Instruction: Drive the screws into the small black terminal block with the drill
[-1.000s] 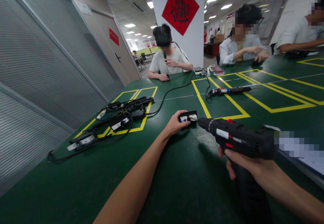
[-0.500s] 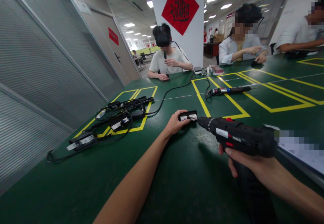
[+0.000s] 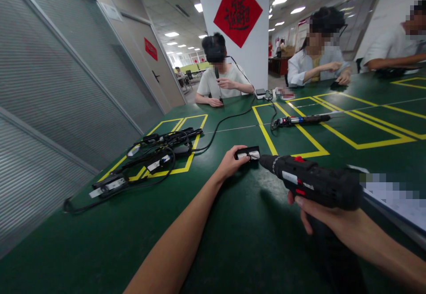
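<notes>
Two-hand hold: left hand (image 3: 229, 163) pins small black part (image 3: 248, 153) to green table (image 3: 233, 241), closed on its left end.
Drill grip: right hand (image 3: 321, 217) wrapped tight round cordless drill (image 3: 316, 183), nose at part's right end.
Risk: bit could slip toward left hand; part could spin.

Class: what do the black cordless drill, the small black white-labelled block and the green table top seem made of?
Black cordless drill, in the right hand: likely moulded plastic, matt with dull highlights. Small black white-labelled block, held by the left hand: probably plastic; labels look like paper stickers. Green table top: smooth mat or laminate, faint sheen.
</notes>
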Motion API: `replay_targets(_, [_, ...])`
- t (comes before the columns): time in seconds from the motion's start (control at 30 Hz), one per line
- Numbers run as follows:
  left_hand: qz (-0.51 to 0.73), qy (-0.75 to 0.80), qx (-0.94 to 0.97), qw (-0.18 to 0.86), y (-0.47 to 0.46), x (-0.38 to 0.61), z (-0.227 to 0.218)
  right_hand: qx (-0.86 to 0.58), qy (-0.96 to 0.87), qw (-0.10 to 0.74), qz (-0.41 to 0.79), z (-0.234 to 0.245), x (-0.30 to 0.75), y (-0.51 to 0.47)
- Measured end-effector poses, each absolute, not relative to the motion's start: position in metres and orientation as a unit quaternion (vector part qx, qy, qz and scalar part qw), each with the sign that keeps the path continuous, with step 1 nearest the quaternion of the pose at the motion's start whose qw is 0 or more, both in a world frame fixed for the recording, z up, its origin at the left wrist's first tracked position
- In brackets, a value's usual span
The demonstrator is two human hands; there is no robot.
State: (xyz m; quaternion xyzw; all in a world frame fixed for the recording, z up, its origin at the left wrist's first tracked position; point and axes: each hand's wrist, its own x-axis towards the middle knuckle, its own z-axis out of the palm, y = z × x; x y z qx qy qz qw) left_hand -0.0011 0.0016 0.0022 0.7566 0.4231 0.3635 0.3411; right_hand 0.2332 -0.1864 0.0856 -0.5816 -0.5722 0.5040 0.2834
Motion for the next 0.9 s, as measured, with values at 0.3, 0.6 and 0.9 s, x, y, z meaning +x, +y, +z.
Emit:
replay_targets(0.3, [0.368,0.417,0.760,0.337,0.0014,-0.0023,0.0031,-0.578,-0.566,0.281,0.517,0.0824,0.2366,-0.1874])
replay_targets(0.6, [0.368,0.422,0.755,0.342,0.0007,-0.0021,0.0046,-0.581,-0.553,0.288,0.523,0.0763,0.2381,-0.1845])
replay_targets(0.9, [0.377,0.417,0.744,0.360,0.0010,-0.0006,0.0033,-0.582,-0.562,0.291,0.511,0.0805,0.2360,-0.1838])
